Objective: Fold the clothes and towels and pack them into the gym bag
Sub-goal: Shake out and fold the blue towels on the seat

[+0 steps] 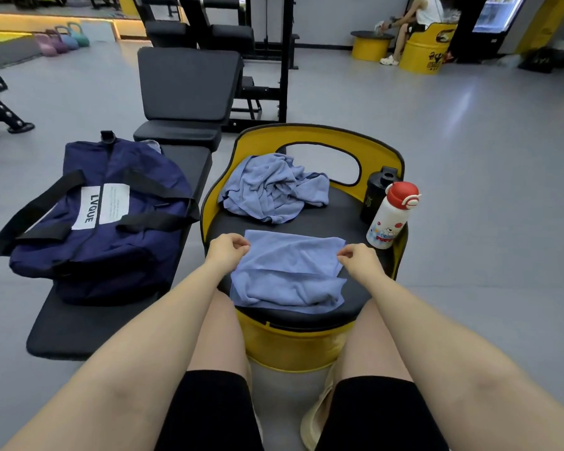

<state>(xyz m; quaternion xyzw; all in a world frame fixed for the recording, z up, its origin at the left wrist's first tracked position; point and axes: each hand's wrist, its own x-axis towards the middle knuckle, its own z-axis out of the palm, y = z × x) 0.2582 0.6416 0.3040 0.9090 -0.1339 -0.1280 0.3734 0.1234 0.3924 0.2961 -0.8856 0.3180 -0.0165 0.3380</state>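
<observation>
Gym flooring surrounded a yellow barrel seat (302, 345), whose black cushion bore a folded blue towel (288, 271) at its near edge. Each grip pinched a far corner of it: left hand (227, 250) and right hand (358, 260). Beyond it lay a crumpled blue garment (274, 187); right, two bottles (389, 216); left, on the counter (75, 327), a navy gym bag (101, 216).

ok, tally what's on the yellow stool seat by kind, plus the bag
Blue cloths: 2, a part-folded towel gripped at its far corners by the left hand and right hand, and a crumpled blue pile
Bottles: 2, a white bottle with red cap and a black bottle
Bags: 1, a navy gym bag on the bench
Total: 5
</observation>
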